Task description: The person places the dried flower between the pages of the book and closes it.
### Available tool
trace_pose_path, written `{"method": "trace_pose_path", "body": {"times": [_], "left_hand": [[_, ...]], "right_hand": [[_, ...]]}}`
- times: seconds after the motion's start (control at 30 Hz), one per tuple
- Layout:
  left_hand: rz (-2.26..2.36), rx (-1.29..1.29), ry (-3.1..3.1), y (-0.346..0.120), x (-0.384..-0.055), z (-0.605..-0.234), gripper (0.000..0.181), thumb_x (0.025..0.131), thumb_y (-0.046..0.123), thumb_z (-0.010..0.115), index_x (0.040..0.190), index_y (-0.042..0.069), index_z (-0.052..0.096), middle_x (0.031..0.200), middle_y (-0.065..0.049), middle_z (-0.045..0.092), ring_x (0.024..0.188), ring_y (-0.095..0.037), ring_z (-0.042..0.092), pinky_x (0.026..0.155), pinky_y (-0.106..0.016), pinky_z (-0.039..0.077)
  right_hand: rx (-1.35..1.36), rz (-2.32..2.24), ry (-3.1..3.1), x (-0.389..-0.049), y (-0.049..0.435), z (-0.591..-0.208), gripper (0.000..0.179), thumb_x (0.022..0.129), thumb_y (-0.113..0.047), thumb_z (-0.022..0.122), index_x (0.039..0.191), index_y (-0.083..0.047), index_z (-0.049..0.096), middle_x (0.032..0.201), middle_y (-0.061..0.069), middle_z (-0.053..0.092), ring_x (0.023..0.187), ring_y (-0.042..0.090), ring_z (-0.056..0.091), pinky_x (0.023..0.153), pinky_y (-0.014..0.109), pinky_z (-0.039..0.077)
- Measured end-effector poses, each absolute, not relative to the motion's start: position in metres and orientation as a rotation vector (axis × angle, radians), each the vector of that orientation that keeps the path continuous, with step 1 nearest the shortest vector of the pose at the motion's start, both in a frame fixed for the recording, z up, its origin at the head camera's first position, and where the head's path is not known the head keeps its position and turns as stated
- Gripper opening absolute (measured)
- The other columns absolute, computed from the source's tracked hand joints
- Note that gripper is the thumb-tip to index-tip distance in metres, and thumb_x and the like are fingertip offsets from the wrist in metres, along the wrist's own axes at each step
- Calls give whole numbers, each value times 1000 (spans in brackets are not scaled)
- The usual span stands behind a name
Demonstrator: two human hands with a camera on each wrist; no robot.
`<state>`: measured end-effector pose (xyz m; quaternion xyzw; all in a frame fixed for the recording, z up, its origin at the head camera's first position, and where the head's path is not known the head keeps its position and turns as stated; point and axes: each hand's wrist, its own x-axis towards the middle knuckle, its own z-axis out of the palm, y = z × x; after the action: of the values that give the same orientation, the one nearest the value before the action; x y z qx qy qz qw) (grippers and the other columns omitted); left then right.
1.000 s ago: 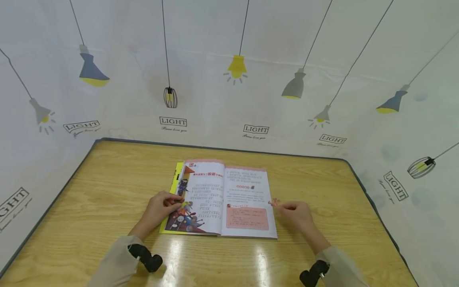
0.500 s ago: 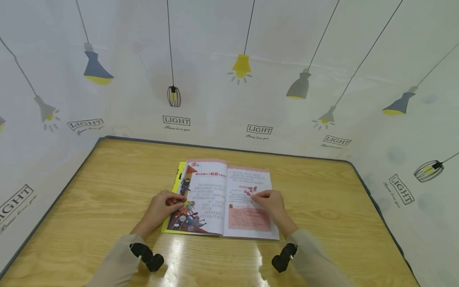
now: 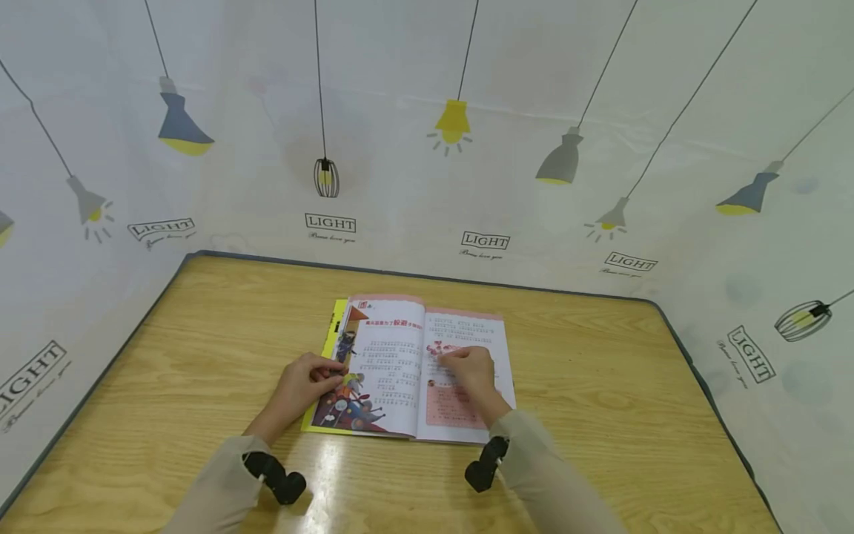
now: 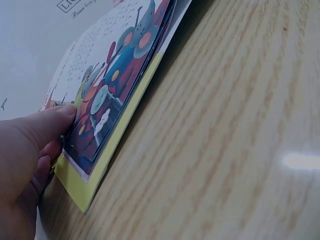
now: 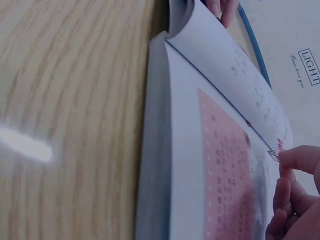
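Note:
An open book (image 3: 390, 363) lies on the wooden table, a yellow cover edge showing at its left. My left hand (image 3: 300, 389) holds the book's left edge; in the left wrist view the thumb (image 4: 62, 114) lies on the illustrated page and the fingers are curled at the edge. Over the right page, my right hand (image 3: 475, 374) pinches a small red openwork piece (image 3: 435, 348) between thumb and forefinger, close to the centre fold. In the right wrist view this piece shows thin dark outlines and a pinkish top; its exact kind is unclear, and the fingertips hide part of it.
The wooden table (image 3: 620, 386) extends around the book on all sides. A white wall covering (image 3: 394, 148) printed with hanging lamps encloses its back and sides. Black cameras are strapped at both wrists, the right one (image 3: 483, 467) near the book's lower edge.
My right hand has moved left with the red openwork piece, from the book's right edge across the page to near the fold. The left hand keeps its hold on the book.

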<state>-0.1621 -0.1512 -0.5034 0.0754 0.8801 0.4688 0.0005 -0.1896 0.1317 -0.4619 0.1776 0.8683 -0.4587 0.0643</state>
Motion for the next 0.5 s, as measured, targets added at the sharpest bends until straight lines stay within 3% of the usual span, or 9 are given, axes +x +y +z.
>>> {"method": "trace_pose_path", "body": {"times": [0.27, 0.5], "left_hand": [[1496, 250, 2761, -152, -162, -506, 19, 80, 10, 71, 98, 5, 72, 83, -4, 53, 70, -15, 49, 59, -24, 43], [1484, 201, 2769, -148, -160, -504, 19, 79, 10, 71, 98, 5, 72, 82, -4, 51, 69, -15, 49, 59, -23, 42]], "right_hand": [[535, -1198, 2720, -184, 122, -471, 20, 76, -34, 71, 76, -14, 72, 89, -1, 67, 82, 20, 55, 91, 50, 26], [507, -1139, 2837, -179, 116, -473, 13, 72, -32, 71, 70, -19, 71, 76, -6, 66, 76, 18, 55, 85, 48, 26]]}}
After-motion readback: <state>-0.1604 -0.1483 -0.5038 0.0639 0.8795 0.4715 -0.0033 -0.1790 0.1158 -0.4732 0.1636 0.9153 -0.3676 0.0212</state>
